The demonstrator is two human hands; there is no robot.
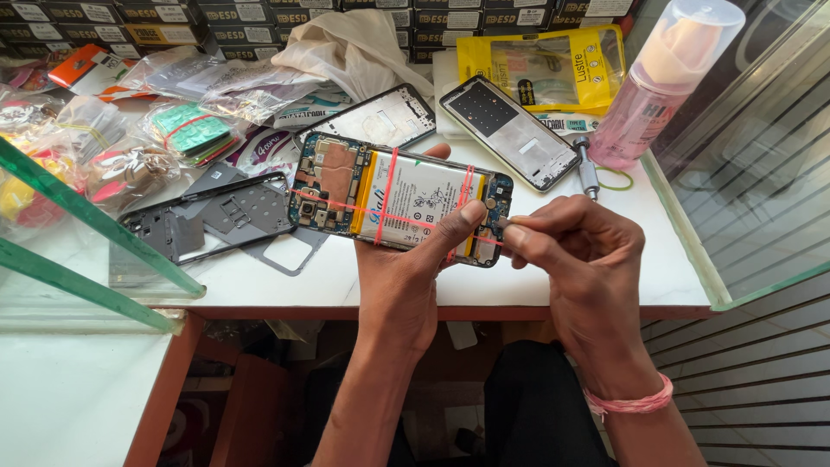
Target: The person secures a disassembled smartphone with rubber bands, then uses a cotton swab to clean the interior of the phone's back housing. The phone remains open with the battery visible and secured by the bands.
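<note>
Head view: the left hand point(406, 268) cradles an opened smartphone body with white battery, bound by red rubber bands point(399, 201), above the white table point(346, 281), thumb pressed on its lower edge, while the right hand point(575, 251) pinches a band at its end. Stiff, light and probably fragile, it seems best gripped by its frame edges; a pink pump bottle point(661, 82) stands beyond.

A white bench point(285, 281) is carrying the clutter: a dark phone frame point(220, 216) lying at left, two more phone frames point(510, 131) sitting behind, a pink pump bottle point(661, 82) standing at right beside a yellow packet point(545, 65), a screwdriver point(588, 169) resting near it.
</note>
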